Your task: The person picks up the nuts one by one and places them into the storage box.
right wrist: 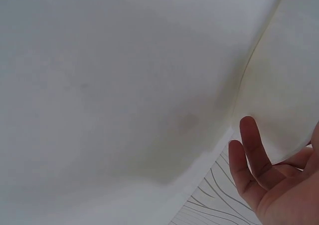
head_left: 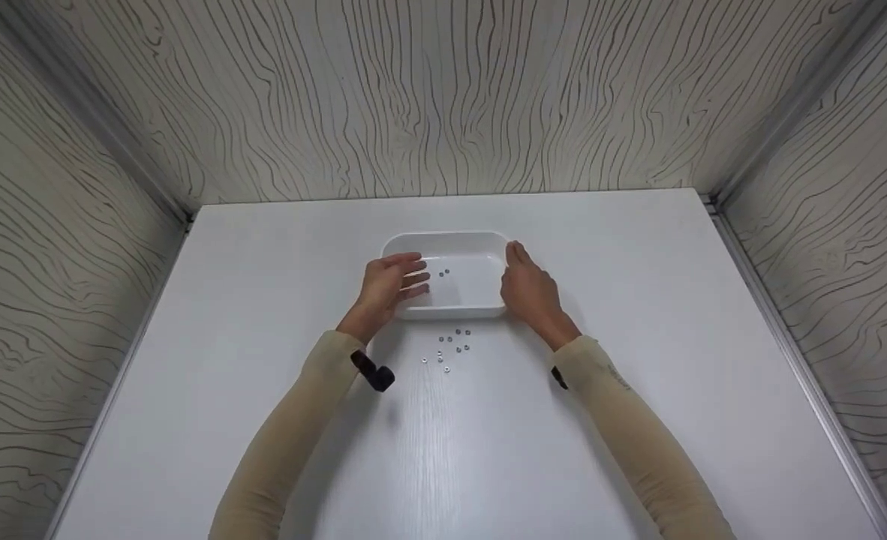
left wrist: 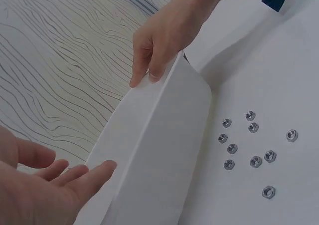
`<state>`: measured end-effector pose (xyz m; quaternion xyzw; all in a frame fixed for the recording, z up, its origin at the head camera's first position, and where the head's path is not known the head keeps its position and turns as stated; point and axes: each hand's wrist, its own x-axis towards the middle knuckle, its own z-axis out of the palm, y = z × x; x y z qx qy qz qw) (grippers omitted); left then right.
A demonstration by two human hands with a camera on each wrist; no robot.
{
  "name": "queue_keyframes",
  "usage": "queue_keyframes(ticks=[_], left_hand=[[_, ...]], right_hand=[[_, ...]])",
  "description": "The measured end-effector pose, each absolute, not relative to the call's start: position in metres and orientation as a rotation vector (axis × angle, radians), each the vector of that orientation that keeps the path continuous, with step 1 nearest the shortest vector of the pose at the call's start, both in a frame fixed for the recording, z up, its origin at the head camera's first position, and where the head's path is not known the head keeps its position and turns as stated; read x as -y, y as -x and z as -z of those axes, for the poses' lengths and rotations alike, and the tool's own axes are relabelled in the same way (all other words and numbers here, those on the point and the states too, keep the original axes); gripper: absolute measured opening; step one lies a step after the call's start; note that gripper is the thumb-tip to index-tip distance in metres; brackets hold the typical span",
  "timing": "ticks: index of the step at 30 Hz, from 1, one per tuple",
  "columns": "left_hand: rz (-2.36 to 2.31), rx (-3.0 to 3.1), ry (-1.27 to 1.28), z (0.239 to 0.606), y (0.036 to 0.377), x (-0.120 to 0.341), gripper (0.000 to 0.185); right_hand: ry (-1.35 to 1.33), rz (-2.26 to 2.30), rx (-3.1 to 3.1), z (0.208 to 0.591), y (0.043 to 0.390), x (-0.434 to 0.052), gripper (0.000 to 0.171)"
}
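Observation:
A white plastic tray (head_left: 451, 313) stands on the table with two small hex nuts (head_left: 441, 274) inside it. My right hand (head_left: 531, 291) grips the tray's right end, thumb over the rim and fingers along the outer wall; the right wrist view shows the fingers (right wrist: 251, 145) against that wall. At the opposite end my left hand (head_left: 392, 283) reaches over the rim, its fingers relaxed and spread above the tray's inside, pinching nothing that I can see. Several metal hex nuts (left wrist: 269, 192) lie scattered on the table before the tray's front wall (left wrist: 172, 135).
The white table (head_left: 601, 450) is enclosed by wood-grain panels (head_left: 443, 97) at the back and both sides, with metal edging (head_left: 796, 360) along the right. Each wrist carries a small black camera (head_left: 380, 378) that hangs close to the tabletop.

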<state>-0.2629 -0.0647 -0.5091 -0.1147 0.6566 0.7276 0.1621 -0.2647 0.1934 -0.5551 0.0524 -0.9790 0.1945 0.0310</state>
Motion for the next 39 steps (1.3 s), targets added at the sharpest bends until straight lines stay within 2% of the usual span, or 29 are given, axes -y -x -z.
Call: queue_keyframes(ticks=[10, 19, 27, 35, 39], left_hand=[[-1.726, -2.406, -0.089, 0.504, 0.232, 0.059, 0.023], [-1.277, -2.709, -0.583, 0.512, 0.204, 0.064, 0.024], [-0.982, -2.816, -0.862, 0.527, 0.190, 0.073, 0.025], [-0.421, -2.989, -1.193, 0.547, 0.173, 0.084, 0.005], [-0.220, -3.009, -1.334, 0.559, 0.165, 0.088, 0.011]], right_hand=[[-0.187, -0.691, 3.003, 0.559, 0.264, -0.193, 0.056], [-0.199, -0.758, 3.019, 0.558, 0.266, -0.193, 0.058], [-0.193, -0.783, 3.028, 0.553, 0.266, -0.191, 0.059], [-0.195, -0.757, 3.014, 0.552, 0.266, -0.190, 0.059], [-0.186, -0.767, 3.012, 0.553, 0.266, -0.191, 0.059]])
